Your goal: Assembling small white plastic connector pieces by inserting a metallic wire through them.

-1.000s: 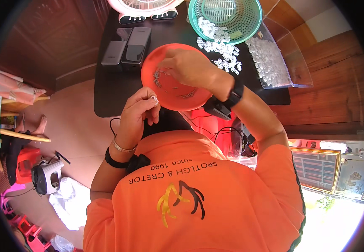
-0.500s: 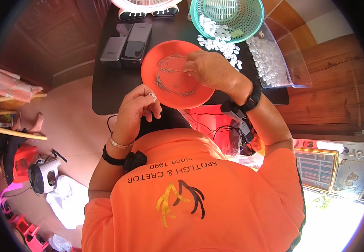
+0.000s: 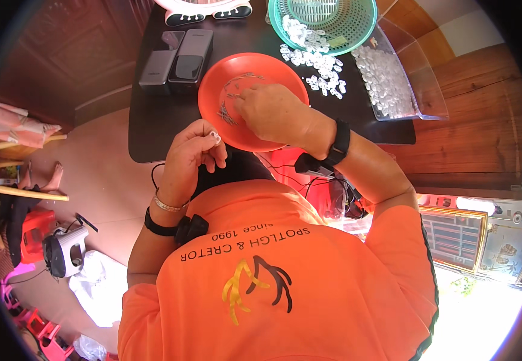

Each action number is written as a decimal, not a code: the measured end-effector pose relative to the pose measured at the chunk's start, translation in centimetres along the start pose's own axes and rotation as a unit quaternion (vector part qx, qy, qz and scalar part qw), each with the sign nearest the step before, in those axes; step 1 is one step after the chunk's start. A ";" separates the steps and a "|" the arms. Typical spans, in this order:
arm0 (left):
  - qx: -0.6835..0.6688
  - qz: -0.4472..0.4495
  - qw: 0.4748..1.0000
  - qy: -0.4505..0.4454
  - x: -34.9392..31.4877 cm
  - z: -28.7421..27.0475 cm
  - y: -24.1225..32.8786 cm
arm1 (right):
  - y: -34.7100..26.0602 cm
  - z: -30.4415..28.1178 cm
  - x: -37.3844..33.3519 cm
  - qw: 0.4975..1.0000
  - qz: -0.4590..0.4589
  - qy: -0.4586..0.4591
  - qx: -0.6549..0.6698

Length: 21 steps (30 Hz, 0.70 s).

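My left hand (image 3: 191, 150) is just off the near left rim of a red plate (image 3: 255, 141). Thumb and forefinger pinch a small white plastic piece (image 3: 215, 136); the other fingers are curled. Over the plate reaches my right hand (image 3: 276, 114), its fingers drawn together and pointing down toward the middle. Whatever lies between those fingertips is hidden or too small to name. Thin metal pins (image 3: 226, 114) lie scattered in the plate, and the right hand covers some of them.
Small clear-white plastic pieces (image 3: 327, 83) are strewn beside a green basket (image 3: 363, 42). A clear tray (image 3: 424, 99) full of similar pieces stands at the right. Two grey box-shaped devices (image 3: 190, 57) lie at the left of the dark table (image 3: 152, 129), near a white fan (image 3: 206, 7).
My right hand has moved left and slightly nearer, from the plate's right side to over its middle. The left hand stays nearly in place, still pinching the white piece.
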State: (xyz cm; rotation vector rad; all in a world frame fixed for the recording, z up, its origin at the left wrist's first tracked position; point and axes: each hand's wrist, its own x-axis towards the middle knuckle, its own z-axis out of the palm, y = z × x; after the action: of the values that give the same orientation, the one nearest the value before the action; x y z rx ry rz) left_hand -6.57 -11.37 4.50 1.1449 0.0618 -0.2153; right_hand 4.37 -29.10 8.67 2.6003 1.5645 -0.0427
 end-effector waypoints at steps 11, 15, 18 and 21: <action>0.016 -0.009 1.000 0.011 0.0 0.2 0.1 | 3.6 -0.6 -1.1 0.961 0.021 0.150 0.232; 0.020 -0.011 1.000 0.011 -0.2 0.5 0.2 | 3.6 -0.8 -1.8 0.932 0.122 0.118 0.322; 0.025 -0.011 1.000 0.010 -0.3 0.8 0.4 | 3.4 -0.7 -2.0 0.939 0.140 0.122 0.290; 0.024 -0.020 1.000 -0.001 -0.3 0.7 0.5 | 3.1 -0.8 -2.2 0.955 0.141 0.113 0.233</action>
State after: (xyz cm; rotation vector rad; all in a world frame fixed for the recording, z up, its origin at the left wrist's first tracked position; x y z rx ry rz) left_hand -6.85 -11.81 5.28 1.1926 0.0788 -0.2538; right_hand 6.09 -32.35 9.90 3.2836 1.3573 -0.1048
